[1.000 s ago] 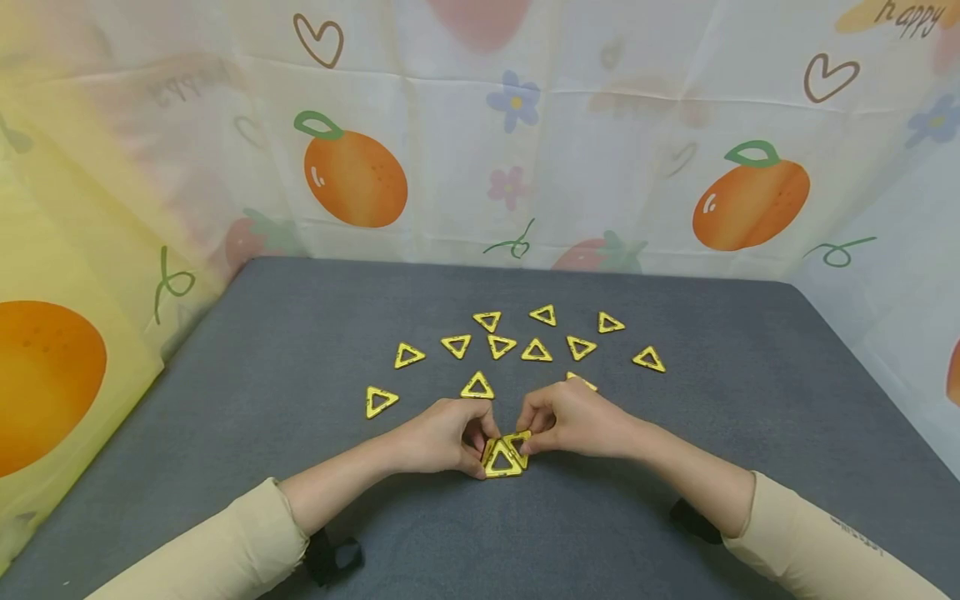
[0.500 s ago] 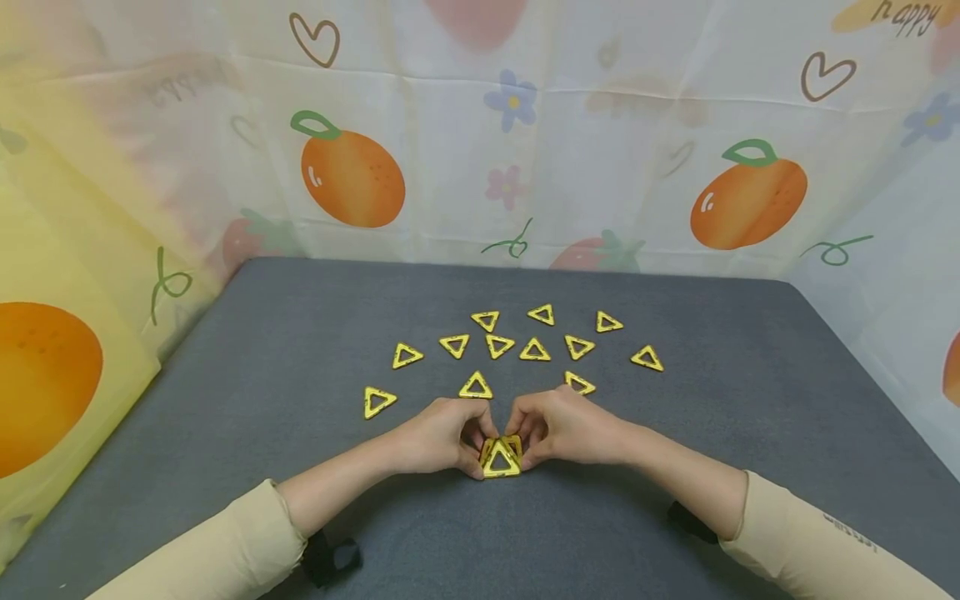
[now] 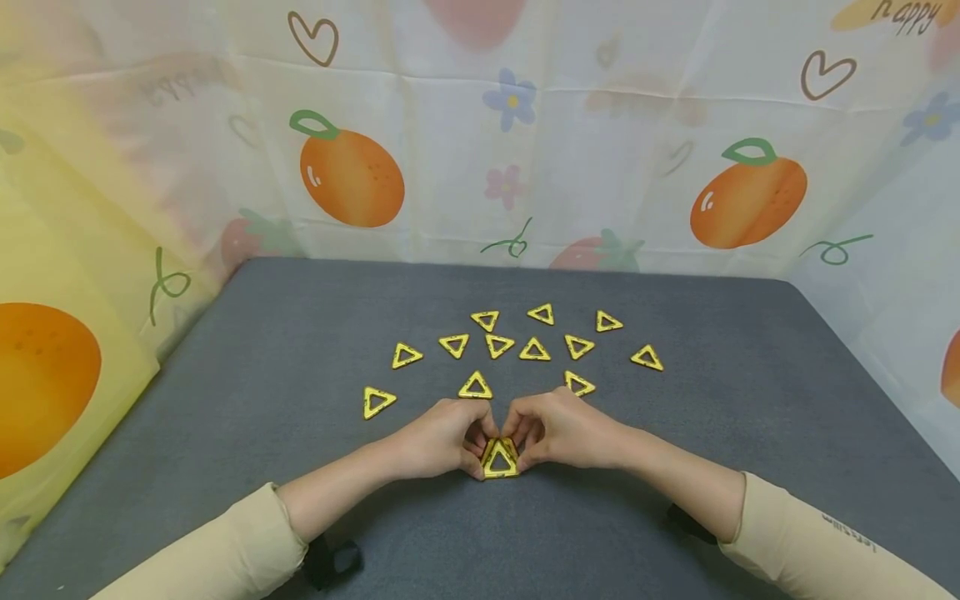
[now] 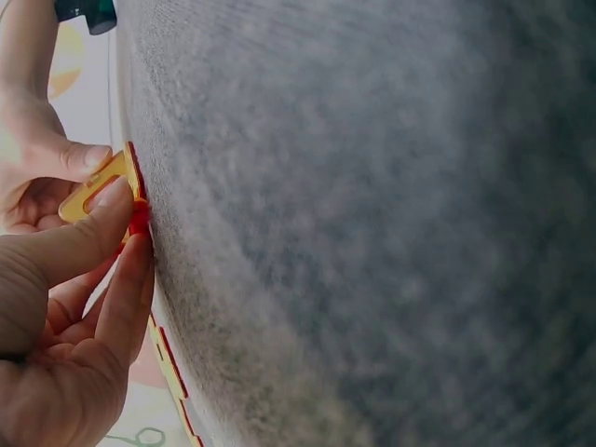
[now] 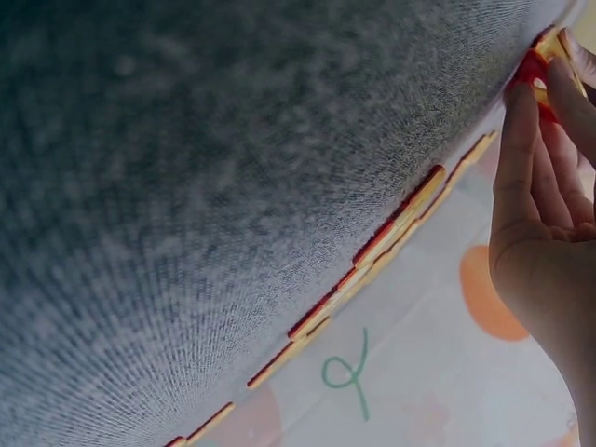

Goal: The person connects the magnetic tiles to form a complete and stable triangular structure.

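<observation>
Grip first: both hands pinch, the left hand [image 3: 450, 437] and the right hand [image 3: 564, 431] each grasping one side of a small yellow pyramid [image 3: 499, 474], index fingertips near its top and thumbs low by its front corners. Triangles lean together to form it; one open-centred face is turned toward the person. It stands on the near part of a dark grey surface [image 3: 585, 542], directly in front of the person. Being held from opposite sides probably steadies the leaning pieces so their edges meet; fingers hide whether every seam is closed. Beyond the hands, twelve loose triangles [image 3: 535, 358] lie flat, one partly behind the right hand. They are spread apart, perhaps so each can be picked up singly. Beige sleeves [image 3: 217, 546] enter from the lower corners. Behind the surface hangs a pale cloth [image 3: 450, 167] printed with oranges, hearts and flowers.
</observation>
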`<state>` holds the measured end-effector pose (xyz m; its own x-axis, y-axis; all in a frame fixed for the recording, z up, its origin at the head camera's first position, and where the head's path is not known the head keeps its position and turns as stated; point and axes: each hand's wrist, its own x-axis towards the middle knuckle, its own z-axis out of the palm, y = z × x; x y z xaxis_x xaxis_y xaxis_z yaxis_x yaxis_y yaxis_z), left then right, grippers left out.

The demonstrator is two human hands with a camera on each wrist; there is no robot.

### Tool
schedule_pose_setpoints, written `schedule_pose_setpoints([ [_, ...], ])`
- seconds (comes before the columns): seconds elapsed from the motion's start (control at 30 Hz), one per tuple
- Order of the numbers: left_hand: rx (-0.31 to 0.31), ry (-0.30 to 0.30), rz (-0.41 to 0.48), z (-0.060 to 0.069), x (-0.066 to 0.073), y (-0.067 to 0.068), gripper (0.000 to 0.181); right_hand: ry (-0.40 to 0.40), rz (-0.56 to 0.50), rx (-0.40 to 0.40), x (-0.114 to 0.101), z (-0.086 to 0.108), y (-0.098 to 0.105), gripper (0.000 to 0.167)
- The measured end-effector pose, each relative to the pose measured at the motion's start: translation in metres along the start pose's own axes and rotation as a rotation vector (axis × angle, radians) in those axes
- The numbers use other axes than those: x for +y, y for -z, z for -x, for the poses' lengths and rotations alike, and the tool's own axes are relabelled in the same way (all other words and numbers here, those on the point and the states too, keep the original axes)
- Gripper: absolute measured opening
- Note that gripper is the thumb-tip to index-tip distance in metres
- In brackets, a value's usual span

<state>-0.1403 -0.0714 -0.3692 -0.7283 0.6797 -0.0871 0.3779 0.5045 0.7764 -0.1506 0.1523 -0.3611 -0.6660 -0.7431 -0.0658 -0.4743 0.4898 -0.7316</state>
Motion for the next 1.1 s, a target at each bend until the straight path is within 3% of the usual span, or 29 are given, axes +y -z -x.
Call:
schedule_pose_setpoints([
  [1.1,0.028,-0.011,-0.016,-0.0009,0.0032,-0.0034,0.038,0.007,0.036,0.035,-0.0004,0.0004,-0.0027,0.026],
])
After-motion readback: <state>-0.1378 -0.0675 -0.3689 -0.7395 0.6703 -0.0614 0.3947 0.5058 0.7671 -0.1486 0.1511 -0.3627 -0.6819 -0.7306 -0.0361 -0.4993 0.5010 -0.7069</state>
